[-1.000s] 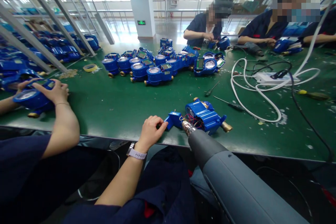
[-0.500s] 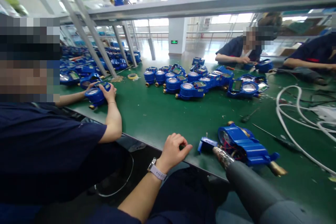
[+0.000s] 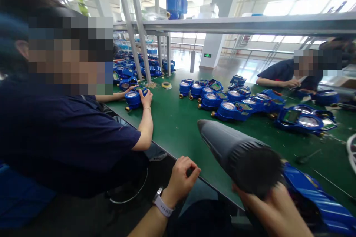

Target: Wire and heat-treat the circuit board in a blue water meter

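Note:
My right hand point(image 3: 248, 195) is closed round the grip of a grey heat gun point(image 3: 236, 148), at the lower right. The gun is tipped up so that its long barrel points away to the upper left, above the green table point(image 3: 178, 126). Just right of it an opened blue water meter point(image 3: 314, 196) lies on the table, partly hidden by the gun and my arm. My left hand point(image 3: 182, 177), with a watch on the wrist, rests at the table's near edge. Its fingers are curled with the thumb against them, and nothing shows inside.
A co-worker in a dark shirt sits close on my left with both hands on a blue meter point(image 3: 133, 98). Several blue meters point(image 3: 230, 102) lie in a group mid-table, a tape roll point(image 3: 166, 84) beyond. Other people work at the far right. A screwdriver point(image 3: 306, 157) lies right of the gun.
The view has swung left and up. The heat gun has lifted off the opened meter and now points up and away. My left hand has let go of the small blue part and drawn back.

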Demonstrator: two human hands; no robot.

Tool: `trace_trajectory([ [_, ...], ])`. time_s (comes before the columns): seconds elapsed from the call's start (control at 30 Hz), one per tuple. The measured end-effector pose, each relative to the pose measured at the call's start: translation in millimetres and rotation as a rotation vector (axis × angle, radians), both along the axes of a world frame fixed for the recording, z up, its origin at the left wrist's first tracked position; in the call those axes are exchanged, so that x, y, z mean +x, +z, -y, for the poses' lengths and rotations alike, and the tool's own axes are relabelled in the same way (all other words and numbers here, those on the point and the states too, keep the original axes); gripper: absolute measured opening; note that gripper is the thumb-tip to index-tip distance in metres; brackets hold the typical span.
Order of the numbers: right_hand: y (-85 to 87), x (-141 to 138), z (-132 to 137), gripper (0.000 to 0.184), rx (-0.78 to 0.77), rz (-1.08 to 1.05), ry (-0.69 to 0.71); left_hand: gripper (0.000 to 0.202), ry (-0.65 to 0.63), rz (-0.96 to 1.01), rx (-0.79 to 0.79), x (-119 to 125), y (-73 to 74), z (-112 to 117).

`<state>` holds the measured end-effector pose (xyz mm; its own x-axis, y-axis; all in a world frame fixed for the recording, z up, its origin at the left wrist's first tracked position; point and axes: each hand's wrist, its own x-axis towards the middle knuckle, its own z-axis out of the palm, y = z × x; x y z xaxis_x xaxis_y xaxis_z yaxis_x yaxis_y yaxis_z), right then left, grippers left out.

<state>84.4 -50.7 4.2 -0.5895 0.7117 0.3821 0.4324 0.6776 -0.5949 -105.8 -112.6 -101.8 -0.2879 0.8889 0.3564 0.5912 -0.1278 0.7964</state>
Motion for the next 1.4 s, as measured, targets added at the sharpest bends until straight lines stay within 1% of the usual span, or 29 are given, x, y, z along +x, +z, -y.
trace_trajectory([
  [0.03,1.1,-13,-5,0.033,0.007,0.0,0.03,0.025,0.021,0.007,-0.015,-6,-1.7,6],
  [0.1,-0.7,-49,-22,0.039,0.045,0.05,0.063,0.026,0.055,0.015,-0.037,-16,-5.0,18],
  [0.17,-7.3,-88,-41,0.05,0.112,0.282,-0.027,0.027,0.075,0.008,-0.061,-25,-8.5,31],
  [0.23,-16.6,-122,-57,0.054,0.13,0.356,-0.045,0.028,0.087,-0.002,-0.083,-32,-12.9,44],
  [0.3,-26.3,-147,-68,0.054,0.143,0.401,-0.049,0.028,0.096,0.001,-0.093,-38,-19.1,55],
  [0.4,-39.2,-166,-76,0.049,0.144,0.436,-0.066,0.027,0.095,0.013,-0.106,-42,-30.7,67],
  [0.5,-49.2,-174,-81,0.04,0.134,0.436,-0.105,0.024,0.048,0.001,-0.106,-41,-39.2,71],
  [0.57,-53.8,-176,-83,0.04,0.113,0.429,-0.124,0.024,0.0,-0.016,-0.092,-35,-39.8,67],
  [0.67,-55.0,-175,-85,0.046,0.08,0.417,-0.082,0.022,-0.082,-0.047,-0.062,-20,-32.1,55],
  [0.73,-49.3,-166,-82,0.051,0.079,0.397,-0.011,0.022,-0.14,-0.072,-0.046,-9,-23.1,46],
  [0.8,-37.1,-146,-74,0.054,0.099,0.368,0.084,0.021,-0.198,-0.095,-0.027,2,-12.9,36],
  [0.87,-19.9,-111,-60,0.046,0.133,0.287,0.16,0.019,-0.247,-0.103,-0.006,11,-3.0,29],
  [0.9,-10.9,-89,-52,0.037,0.155,0.223,0.175,0.017,-0.268,-0.102,0.007,16,1.7,26],
  [0.93,-2.6,-64,-45,0.027,0.172,0.064,0.119,0.014,-0.284,-0.099,0.023,20,6.2,22],
  [0.97,4.1,-37,-38,0.023,0.194,-0.07,0.029,0.01,-0.299,-0.095,0.036,24,10.6,18],
  [1.0,8.5,-9,-33,0.022,0.219,-0.167,-0.104,0.008,-0.31,-0.094,0.047,29,14.7,14],
  [1.03,9.9,17,-28,0.021,0.26,-0.196,-0.205,0.009,-0.317,-0.094,0.054,35,18.5,8],
  [1.07,8.4,41,-25,0.02,0.3,-0.171,-0.279,0.015,-0.326,-0.101,0.051,42,22.0,1],
  [1.13,-1.9,79,-20,0.023,0.346,0.011,-0.325,0.035,-0.349,-0.136,0.012,58,27.4,-16],
  [1.2,-16.3,100,-17,0.032,0.357,0.248,-0.346,0.056,-0.383,-0.208,-0.081,77,30.3,-34],
  [1.27,-27.4,105,-14,0.039,0.354,0.428,-0.368,0.07,-0.411,-0.289,-0.181,95,31.1,-51],
  [1.3,-30.4,105,-13,0.039,0.348,0.487,-0.38,0.073,-0.421,-0.321,-0.212,103,31.1,-58],
  [1.33,-31.8,103,-12,0.037,0.339,0.53,-0.393,0.072,-0.425,-0.342,-0.232,110,31.0,-63],
  [1.4,-31.1,99,-12,0.029,0.313,0.592,-0.411,0.06,-0.417,-0.35,-0.25,119,31.1,-69],
])
